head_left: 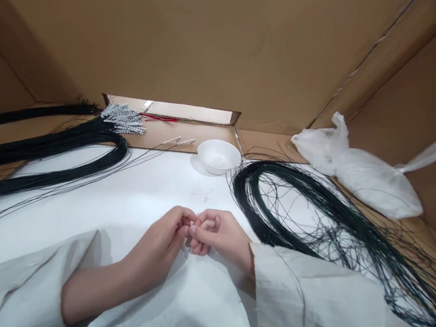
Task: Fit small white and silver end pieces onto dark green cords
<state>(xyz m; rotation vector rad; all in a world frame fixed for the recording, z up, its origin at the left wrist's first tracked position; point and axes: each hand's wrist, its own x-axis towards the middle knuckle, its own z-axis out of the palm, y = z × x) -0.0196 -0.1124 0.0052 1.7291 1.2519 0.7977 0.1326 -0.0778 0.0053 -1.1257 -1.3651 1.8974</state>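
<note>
bowl [217, 170] beyond them, my left hand [165, 237] and right hand [222, 233] pinch something tiny [191, 224]; a slack grip could drop it.

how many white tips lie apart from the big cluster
2: left tip, right tip, side by side between the cluster and white bowl; left hand and right hand could hide more.
</note>
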